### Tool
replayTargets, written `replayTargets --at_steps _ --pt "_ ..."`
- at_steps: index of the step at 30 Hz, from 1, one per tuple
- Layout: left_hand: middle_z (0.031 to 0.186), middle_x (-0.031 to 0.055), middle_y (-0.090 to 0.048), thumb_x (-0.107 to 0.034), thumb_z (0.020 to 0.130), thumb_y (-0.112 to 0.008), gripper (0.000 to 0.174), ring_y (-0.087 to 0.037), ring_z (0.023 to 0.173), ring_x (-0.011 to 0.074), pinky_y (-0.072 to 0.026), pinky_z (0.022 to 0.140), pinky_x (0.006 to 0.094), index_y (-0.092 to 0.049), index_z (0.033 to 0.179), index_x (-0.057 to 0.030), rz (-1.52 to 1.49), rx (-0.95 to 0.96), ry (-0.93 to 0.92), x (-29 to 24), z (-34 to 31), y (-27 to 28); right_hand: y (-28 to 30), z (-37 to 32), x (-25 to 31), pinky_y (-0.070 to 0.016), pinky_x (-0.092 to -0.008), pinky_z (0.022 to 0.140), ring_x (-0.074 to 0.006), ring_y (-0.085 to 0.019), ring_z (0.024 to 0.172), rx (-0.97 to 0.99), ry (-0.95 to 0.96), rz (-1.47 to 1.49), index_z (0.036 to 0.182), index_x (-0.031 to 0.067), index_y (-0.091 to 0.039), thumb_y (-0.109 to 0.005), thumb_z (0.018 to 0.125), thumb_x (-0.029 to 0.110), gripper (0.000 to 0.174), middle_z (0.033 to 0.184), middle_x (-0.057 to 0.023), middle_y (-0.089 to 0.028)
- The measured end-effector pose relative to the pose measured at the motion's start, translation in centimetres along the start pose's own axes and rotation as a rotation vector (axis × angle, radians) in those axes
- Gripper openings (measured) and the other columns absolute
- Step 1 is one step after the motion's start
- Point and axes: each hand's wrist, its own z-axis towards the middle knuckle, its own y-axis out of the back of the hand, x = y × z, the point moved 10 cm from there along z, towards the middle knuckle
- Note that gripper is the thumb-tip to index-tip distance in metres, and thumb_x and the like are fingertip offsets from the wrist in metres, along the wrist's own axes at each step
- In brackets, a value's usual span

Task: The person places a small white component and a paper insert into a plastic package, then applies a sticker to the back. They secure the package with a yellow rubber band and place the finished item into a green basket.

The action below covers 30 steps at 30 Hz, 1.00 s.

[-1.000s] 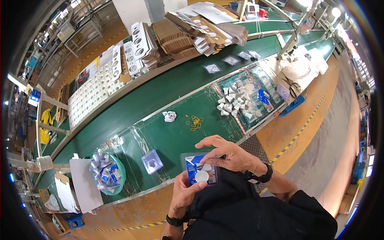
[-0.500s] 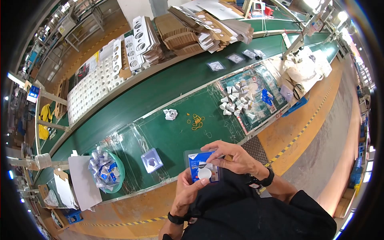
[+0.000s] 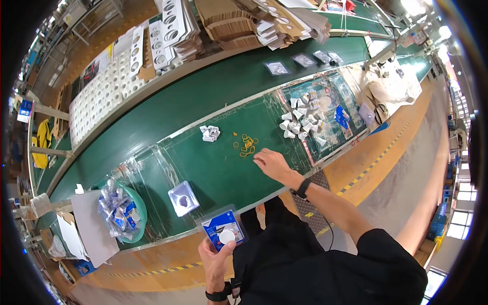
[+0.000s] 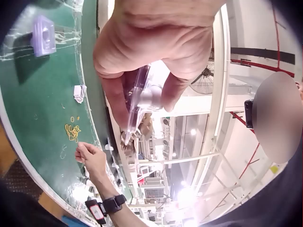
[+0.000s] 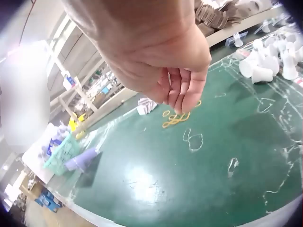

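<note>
My left hand (image 3: 214, 260) grips a clear blister pack with a blue printed card (image 3: 219, 222), held at the table's front edge. A round white bulb (image 3: 226, 237) shows in the pack, and the thumb lies at its lower side. In the left wrist view the pack is edge-on between thumb and fingers. My right hand (image 3: 277, 166) is over the green table beside a loose heap of yellow rubber bands (image 3: 247, 147). Its fingers (image 5: 191, 92) hang loosely bent, with nothing visible in them. Left of the bands sits a small bundle of folded white leaflets (image 3: 209, 133).
A clear plastic tray (image 3: 183, 199) lies at the left, near a green basket (image 3: 143, 216) of packed bulbs. White cone-shaped pieces (image 3: 291, 122) cluster at the right. Stacked cardboard (image 3: 226, 28) stands beyond the conveyor belt (image 3: 162, 109), which carries several clear packs (image 3: 276, 68).
My right hand has left the blister pack and moved up and away toward the rubber bands. The left hand has carried the pack left and lower. The head view has shifted slightly.
</note>
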Motion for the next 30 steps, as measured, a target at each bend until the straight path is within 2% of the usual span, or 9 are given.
replayTargets --at_steps 6,9,15,19,23,26,27,29,30 --pt "0.108 0.0117 -0.073 -0.01 0.078 -0.086 0.049 -0.072 0.098 0.0212 -0.0588 0.092 0.0379 -0.064 0.119 0.0041 0.0 -0.052 -0.029 0.5 -0.4 2.7 -4.4 3.4 -0.6 -0.0522 -0.0431 0.08 -0.0302 -0.063 0.096 0.003 0.026 -0.555 0.083 0.0065 -0.068 -0.07 0.087 0.011 0.006 0.091 -0.0088 -0.058" --pt "0.107 0.0099 -0.073 -0.012 0.079 -0.088 0.045 -0.07 0.098 0.0171 -0.0555 0.092 0.0326 -0.067 0.116 0.0029 -0.021 -0.038 -0.026 -0.1 0.1 2.9 -4.3 3.7 0.2 -0.0532 -0.0414 0.076 -0.0298 -0.065 0.088 -0.008 0.142 -0.568 0.083 0.0052 -0.068 -0.071 0.083 0.006 0.003 0.088 -0.0094 -0.061" --pt "0.111 0.0094 -0.073 -0.012 0.078 -0.089 0.053 -0.069 0.101 0.0148 -0.0539 0.094 0.0309 -0.066 0.124 0.0049 -0.033 0.28 0.094 0.8 2.2 1.1 -0.9 0.1 5.3 -0.0539 -0.0292 0.068 -0.0145 -0.066 0.075 0.393 -0.368 0.764 0.093 0.0003 -0.065 -0.066 0.091 0.004 0.005 0.089 -0.0074 -0.072" --pt "0.118 0.0102 -0.073 -0.006 0.08 -0.086 0.057 -0.069 0.106 0.015 -0.0532 0.098 0.0308 -0.063 0.131 0.0034 -0.16 0.588 0.181 1.3 3.4 -4.2 2.7 -5.3 13.5 -0.0536 -0.0246 0.072 -0.0067 -0.064 0.085 0.638 -0.501 0.933 0.105 0.0 -0.064 -0.07 0.096 0.007 0.012 0.093 -0.0045 -0.071" --pt "0.117 0.0118 -0.073 -0.001 0.08 -0.085 0.049 -0.07 0.106 0.0172 -0.0539 0.1 0.0348 -0.066 0.125 0.0028 -0.072 0.716 0.292 3.4 3.2 -6.6 6.7 -8.2 15.3 -0.0519 -0.0251 0.07 -0.0045 -0.06 0.077 0.637 -0.257 0.507 0.103 0.0014 -0.066 -0.074 0.096 0.016 0.018 0.089 -0.0006 -0.07" --pt "0.114 0.0138 -0.073 -0.003 0.072 -0.086 0.053 -0.071 0.104 0.0226 -0.0548 0.098 0.0386 -0.067 0.12 0.0052 -0.283 0.698 0.324 2.7 2.4 -8.1 8.1 -11.1 13.5 -0.0522 -0.0279 0.077 -0.0108 -0.063 0.082 0.563 -0.418 0.797 0.106 0.0029 -0.066 -0.076 0.094 0.02 0.024 0.092 -0.004 -0.07" --pt "0.114 0.0144 -0.073 -0.003 0.069 -0.087 0.055 -0.072 0.104 0.0237 -0.055 0.098 0.0392 -0.067 0.12 0.0059 -0.358 0.717 0.332 2.5 2.0 -8.6 8.7 -11.9 13.3 -0.0516 -0.0302 0.082 -0.0147 -0.063 0.087 0.46 -0.464 1.127 0.109 0.0038 -0.065 -0.075 0.094 0.02 0.024 0.095 -0.0057 -0.07" --pt "0.121 0.0179 -0.071 -0.008 0.066 -0.087 0.066 -0.069 0.112 0.0294 -0.0495 0.105 0.044 -0.064 0.125 0.0082 -0.449 0.804 0.292 2.5 0.7 -9.0 9.3 -13.1 11.8 -0.0505 -0.0348 0.091 -0.0225 -0.065 0.097 0.231 -0.501 1.77 0.113 0.0055 -0.065 -0.073 0.094 0.021 0.026 0.101 -0.0092 -0.069" --pt "0.125 0.017 -0.07 -0.009 0.066 -0.086 0.074 -0.066 0.12 0.0321 -0.0412 0.114 0.0433 -0.059 0.133 0.0085 -0.353 0.832 0.232 2.7 0.3 -9.1 9.7 -13.8 11.3 -0.0505 -0.0348 0.091 -0.0225 -0.065 0.097 0.227 -0.489 1.775 0.113 0.0055 -0.065 -0.073 0.094 0.021 0.026 0.101 -0.0092 -0.069"
